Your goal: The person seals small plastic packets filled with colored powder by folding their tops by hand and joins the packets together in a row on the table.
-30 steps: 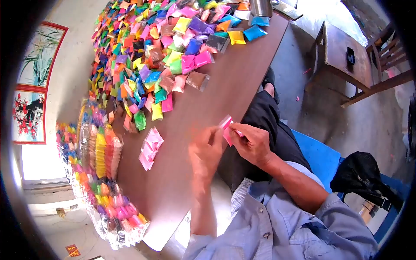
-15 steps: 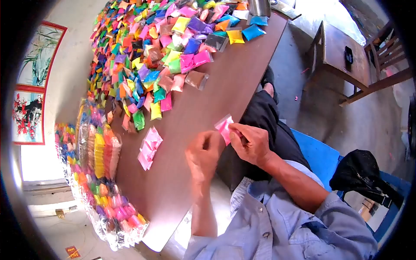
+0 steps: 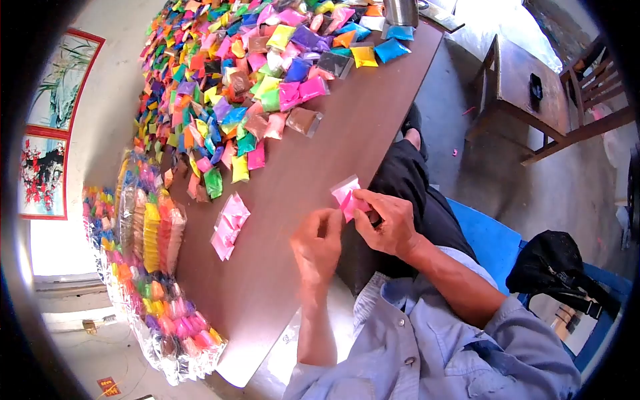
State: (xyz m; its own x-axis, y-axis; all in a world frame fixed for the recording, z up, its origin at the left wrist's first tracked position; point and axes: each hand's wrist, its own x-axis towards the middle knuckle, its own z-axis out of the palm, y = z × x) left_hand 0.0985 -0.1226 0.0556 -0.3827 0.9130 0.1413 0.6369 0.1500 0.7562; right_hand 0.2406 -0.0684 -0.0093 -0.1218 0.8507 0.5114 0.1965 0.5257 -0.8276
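My right hand (image 3: 388,223) pinches a small clear packet with pink filling (image 3: 346,193) between thumb and fingers, above the table's near edge. Close against the packet's lower left side is my left hand (image 3: 316,245), its thumb and forefinger closed together at the packet's edge. The exact contact of those fingertips is partly hidden. Left of my hands, several pink packets (image 3: 231,225) lie overlapped in a small stack on the brown table (image 3: 293,177).
A large heap of small colourful packets (image 3: 267,87) covers the table's far part. Long clear bags of packed packets (image 3: 157,267) line the left edge. A metal cup (image 3: 401,12) stands at the far end. To the right are a wooden stool (image 3: 527,83) and a black cap (image 3: 550,267).
My left hand has risen slightly, bringing its fingertips up to the packet's edge. The right hand keeps hold of the packet, which has tilted a little.
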